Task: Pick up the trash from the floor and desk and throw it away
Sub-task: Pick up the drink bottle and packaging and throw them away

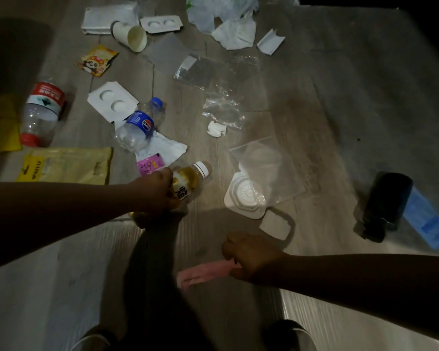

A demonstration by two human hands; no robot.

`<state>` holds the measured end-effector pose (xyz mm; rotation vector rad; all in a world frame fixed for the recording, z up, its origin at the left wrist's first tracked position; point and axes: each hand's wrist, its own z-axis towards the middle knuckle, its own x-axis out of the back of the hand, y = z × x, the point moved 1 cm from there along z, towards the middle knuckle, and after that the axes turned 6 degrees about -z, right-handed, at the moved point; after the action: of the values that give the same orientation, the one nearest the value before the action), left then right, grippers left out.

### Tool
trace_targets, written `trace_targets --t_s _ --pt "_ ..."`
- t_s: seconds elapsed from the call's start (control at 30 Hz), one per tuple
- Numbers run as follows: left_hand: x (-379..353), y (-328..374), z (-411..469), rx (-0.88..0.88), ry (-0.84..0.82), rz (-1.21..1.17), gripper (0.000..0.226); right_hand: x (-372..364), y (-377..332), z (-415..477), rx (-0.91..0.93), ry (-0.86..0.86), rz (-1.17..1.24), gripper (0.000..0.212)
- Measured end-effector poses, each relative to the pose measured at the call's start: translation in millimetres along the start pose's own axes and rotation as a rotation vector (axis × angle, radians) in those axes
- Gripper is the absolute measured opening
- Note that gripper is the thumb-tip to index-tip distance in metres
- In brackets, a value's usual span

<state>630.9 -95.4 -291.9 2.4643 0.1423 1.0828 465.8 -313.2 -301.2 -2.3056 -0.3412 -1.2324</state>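
Wooden floor [314,122], dim light, litter scattered across it.

Yellow WAITU pouch [66,164] lies flat at the left, just above the left forearm. Clear zip bag [261,168] is right of centre, overlapping a white plastic lid [246,196]. Red-label bottle [42,112], empty, lies on its side far left. Dark bottle [387,203] lies on its side far right, touching a blue pack [426,219]. Pepsi bottle [137,127], empty with a blue cap, lies on a white blister tray [112,100] and a white napkin [167,148]. Paper cup [131,35] is tipped over at the top, mouth toward the camera, next to a second blister tray [161,24]. Crumpled white paper [235,34] is top centre. Panda wrapper [96,60] is below the cup. Pink sachet [150,164] is just above the left hand. Small tissue wad [216,128] is centre.

Left hand [153,193]: fingers wrapped round the tea bottle [189,181], which has amber liquid and a white cap and is tilted with the cap up and to the right. Can't tell if it's off the floor.

Right hand [251,254]: fingers curled, gripping one end of a pink strip [203,273]. The rest of the strip sticks out to the left; it's too blurred to tell what it is.
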Motion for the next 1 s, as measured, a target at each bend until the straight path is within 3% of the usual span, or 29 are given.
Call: trace_targets --t_s 0.17,0.23,0.33,0.43,0.5,0.67,0.77,0.87,0.9,1.0 --pt "-2 0 0 -0.013 0.018 0.031 0.061 5 14 -4 -0.078 0.074 0.192 0.016" --pt "-2 0 1 -0.005 0.016 0.029 0.06 12 19 -8 -0.142 0.233 0.331 0.016" --pt "-2 0 2 -0.003 0.011 0.038 0.061 24 29 -11 -0.234 0.543 0.356 0.022" --pt "-3 0 2 -0.004 0.012 0.043 0.064 40 42 -12 -0.345 0.687 0.554 0.006" --pt "-2 0 3 -0.001 0.01 0.037 0.064 50 52 -11 -0.449 0.763 0.682 0.011" --pt "-3 -1 4 0.002 0.002 0.014 0.065 49 72 -15 -0.702 0.715 0.792 0.034" --pt "-5 -1 4 -0.001 0.013 0.031 0.064 33 69 -23 -0.743 0.656 0.633 0.037" --pt "-4 -1 5 0.003 0.012 0.039 0.065 16 65 -31 -0.741 0.503 0.366 0.023" --pt "-4 -1 5 0.001 0.011 0.04 0.065 12 64 -33 -0.745 0.447 0.29 0.027" --pt "-4 -1 5 -0.007 0.011 0.041 0.064 5 63 -35 -0.753 0.359 0.189 0.064"
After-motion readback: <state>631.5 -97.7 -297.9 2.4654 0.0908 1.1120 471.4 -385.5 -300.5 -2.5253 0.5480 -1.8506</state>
